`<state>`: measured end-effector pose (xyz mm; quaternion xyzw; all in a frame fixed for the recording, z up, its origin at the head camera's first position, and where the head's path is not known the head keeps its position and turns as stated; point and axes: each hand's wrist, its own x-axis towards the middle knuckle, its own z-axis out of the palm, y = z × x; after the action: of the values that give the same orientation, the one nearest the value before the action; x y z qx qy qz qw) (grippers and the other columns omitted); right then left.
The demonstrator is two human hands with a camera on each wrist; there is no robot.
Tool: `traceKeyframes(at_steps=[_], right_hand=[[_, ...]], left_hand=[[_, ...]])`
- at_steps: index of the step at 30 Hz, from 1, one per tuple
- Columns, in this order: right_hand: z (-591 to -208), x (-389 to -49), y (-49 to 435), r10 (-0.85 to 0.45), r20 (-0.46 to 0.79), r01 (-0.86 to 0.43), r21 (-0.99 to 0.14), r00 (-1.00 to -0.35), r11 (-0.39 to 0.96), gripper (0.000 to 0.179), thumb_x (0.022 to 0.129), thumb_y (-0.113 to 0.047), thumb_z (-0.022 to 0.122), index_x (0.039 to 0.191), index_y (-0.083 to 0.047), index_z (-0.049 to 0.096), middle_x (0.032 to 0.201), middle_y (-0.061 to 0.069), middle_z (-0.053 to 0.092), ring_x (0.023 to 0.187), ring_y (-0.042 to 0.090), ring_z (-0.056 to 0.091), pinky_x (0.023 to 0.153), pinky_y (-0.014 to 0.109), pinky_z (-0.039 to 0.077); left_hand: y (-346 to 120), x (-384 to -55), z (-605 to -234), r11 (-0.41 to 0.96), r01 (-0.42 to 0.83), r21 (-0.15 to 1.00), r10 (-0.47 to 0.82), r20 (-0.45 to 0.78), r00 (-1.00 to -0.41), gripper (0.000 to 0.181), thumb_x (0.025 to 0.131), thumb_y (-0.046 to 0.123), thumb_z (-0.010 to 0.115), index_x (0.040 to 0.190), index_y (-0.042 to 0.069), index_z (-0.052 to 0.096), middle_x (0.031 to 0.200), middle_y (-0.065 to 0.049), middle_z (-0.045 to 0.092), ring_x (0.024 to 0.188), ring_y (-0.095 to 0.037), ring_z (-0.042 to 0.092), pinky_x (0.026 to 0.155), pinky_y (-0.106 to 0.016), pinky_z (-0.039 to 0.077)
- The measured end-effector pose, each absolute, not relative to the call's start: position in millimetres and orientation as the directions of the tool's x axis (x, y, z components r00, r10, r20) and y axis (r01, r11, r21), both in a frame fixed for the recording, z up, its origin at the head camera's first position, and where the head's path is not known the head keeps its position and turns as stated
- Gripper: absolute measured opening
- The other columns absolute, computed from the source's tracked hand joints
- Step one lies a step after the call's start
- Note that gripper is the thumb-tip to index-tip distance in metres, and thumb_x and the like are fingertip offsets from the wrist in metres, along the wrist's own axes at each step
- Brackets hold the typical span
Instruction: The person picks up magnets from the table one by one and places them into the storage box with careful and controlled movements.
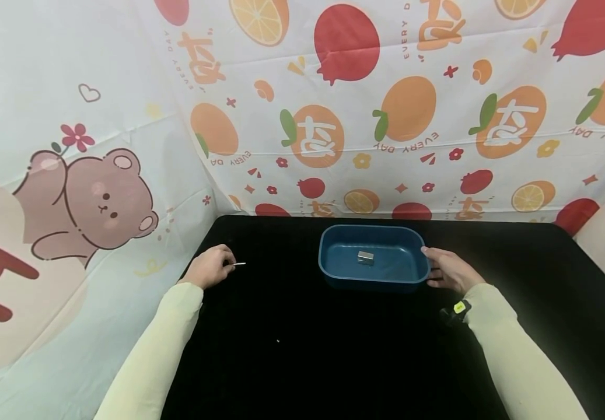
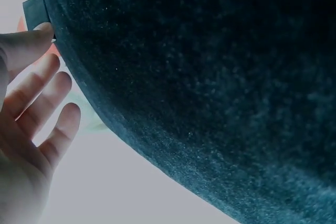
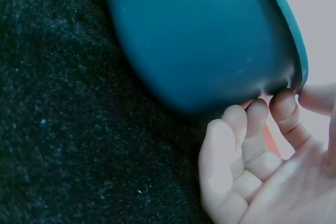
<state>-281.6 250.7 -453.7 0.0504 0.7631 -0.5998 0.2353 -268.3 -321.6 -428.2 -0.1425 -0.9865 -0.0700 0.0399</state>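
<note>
At the left of the black table, my left hand (image 1: 207,267) pinches a small flat piece with a pale edge (image 1: 240,263) between thumb and fingers. The left wrist view shows that flat rectangular piece (image 2: 35,11) looking dark, its lower end covered by the thumb. My right hand (image 1: 452,272) holds the right end of a blue plastic basin (image 1: 373,280), with the thumb at the rim and the fingers against the outer wall. Inside the basin lies a small silvery block (image 1: 365,255); whether it is one piece or several, I cannot tell.
Black cloth covers the table (image 1: 291,361), and a tiny pale speck (image 1: 278,340) lies on it. A fruit-print curtain (image 1: 307,192) hangs behind the back edge. Another curtain with a bear (image 1: 105,201) borders the left side.
</note>
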Motion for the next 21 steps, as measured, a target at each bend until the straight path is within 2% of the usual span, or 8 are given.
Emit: traceKeyframes(at_steps=[13,21], right_hand=[[-455.0,-281.7,250.5,-0.211,-0.419,0.356,-0.891,-0.883,0.281,0.072,0.101,-0.057,0.043,0.152,-0.008,0.030,0.116,0.007,0.061,0.094,0.018,0.062,0.084,0.032,0.057],[-453.7,-282.1,250.1,-0.203,-0.420,0.354,-0.888,-0.884,0.295,0.071,0.101,-0.057,0.042,0.151,-0.008,0.032,0.117,0.008,0.062,0.094,0.019,0.063,0.084,0.032,0.057]], left_hand=[[-313.7,-267.3,-418.4,0.940,0.279,0.196,0.254,0.140,-0.957,0.009,0.091,0.013,0.068,0.092,0.010,0.076,0.111,-0.009,0.067,0.098,-0.028,0.065,0.088,-0.051,0.053],[-303.6,-273.8,-409.3,0.919,0.317,0.235,0.270,0.213,-0.939,0.011,0.092,0.014,0.068,0.094,0.007,0.077,0.112,-0.009,0.067,0.094,-0.026,0.064,0.084,-0.048,0.053]])
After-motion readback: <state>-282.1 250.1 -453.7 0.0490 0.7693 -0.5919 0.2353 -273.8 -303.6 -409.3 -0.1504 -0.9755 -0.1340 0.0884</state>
